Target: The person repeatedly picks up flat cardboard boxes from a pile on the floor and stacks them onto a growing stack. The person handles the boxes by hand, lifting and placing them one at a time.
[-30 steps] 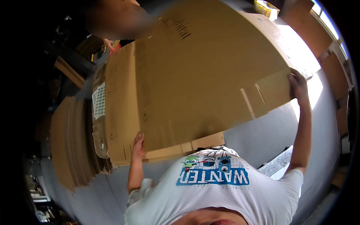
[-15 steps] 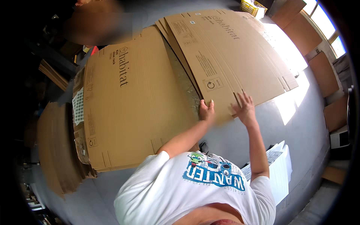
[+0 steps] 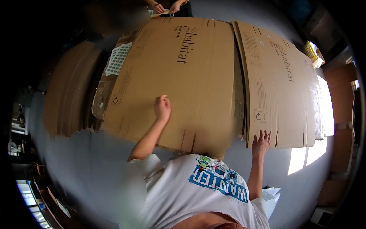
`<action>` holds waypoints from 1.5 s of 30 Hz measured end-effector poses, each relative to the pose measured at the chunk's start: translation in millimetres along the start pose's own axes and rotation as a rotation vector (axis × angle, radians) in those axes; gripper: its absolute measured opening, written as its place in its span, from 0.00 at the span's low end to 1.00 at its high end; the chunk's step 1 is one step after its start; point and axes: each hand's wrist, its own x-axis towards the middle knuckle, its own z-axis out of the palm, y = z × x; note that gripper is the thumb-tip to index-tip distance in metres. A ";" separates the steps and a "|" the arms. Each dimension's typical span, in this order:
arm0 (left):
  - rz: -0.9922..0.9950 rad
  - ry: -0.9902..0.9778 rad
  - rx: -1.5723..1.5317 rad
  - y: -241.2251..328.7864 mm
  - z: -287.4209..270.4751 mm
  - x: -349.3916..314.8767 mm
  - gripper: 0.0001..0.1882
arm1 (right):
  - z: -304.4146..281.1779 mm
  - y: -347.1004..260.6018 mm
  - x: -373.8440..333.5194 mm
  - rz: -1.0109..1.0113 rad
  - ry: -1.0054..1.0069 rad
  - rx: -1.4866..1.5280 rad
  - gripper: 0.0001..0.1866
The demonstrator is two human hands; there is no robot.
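A large flat brown cardboard sheet (image 3: 206,95), printed in dark ink, lies on the left stack in front of me. Over its left part is my left hand (image 3: 163,109), with fingers curled in; what they hold, if anything, is hidden. Beyond a narrow gap, a second stack of flattened cartons (image 3: 282,110) lies on the right. On its near left corner rests my right hand (image 3: 261,143), fingers spread and holding nothing.
A sheet of small green labels (image 3: 119,59) lies by the left stack's far left edge. More stacked cardboard (image 3: 68,91) is farther left. At the top, another person's hands (image 3: 166,8) work at the far edge. A yellow basket (image 3: 314,54) stands far right, white papers (image 3: 270,198) near right.
The view has turned left. My left hand has moved from the gap between the stacks onto the left sheet. My right hand stays by the right stack's near edge. Another person's hands show more fully.
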 end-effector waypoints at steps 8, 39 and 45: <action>-0.452 0.005 0.955 -236.8 -181.3 26.7 0.23 | 28.2 -142.7 -61.9 0.059 -0.223 0.156 0.21; -0.488 0.046 0.695 -281.4 -186.9 49.7 0.23 | 81.8 -103.1 -32.5 0.327 -0.337 0.567 0.20; -0.491 0.032 0.706 -288.1 -191.2 51.0 0.25 | 39.5 -155.7 -45.3 0.192 -0.227 0.062 0.20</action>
